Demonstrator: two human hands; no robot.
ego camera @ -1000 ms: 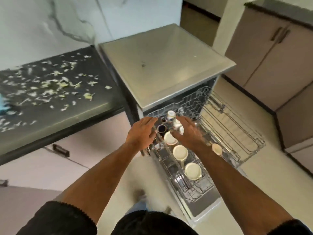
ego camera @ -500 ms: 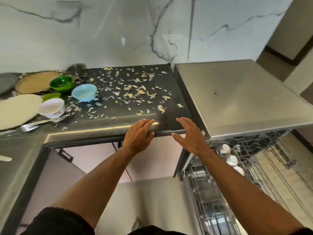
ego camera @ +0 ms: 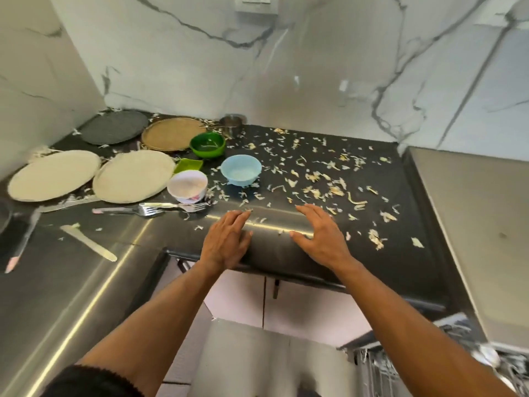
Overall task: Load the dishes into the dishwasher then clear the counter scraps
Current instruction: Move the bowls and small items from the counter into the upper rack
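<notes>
Both the left hand [ego camera: 227, 239] and the right hand [ego camera: 319, 234] hover spread and holding nothing over the front edge of the dark desk [ego camera: 400, 259], with scraps [ego camera: 315, 179] scattered beyond them and plates [ego camera: 133, 180], bowls [ego camera: 241, 169] and forks [ego camera: 171, 207] lying to the left.

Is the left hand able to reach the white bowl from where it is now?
Probably yes. The left hand is open at the counter edge, and only the forks lie between it and the white bowl.
</notes>
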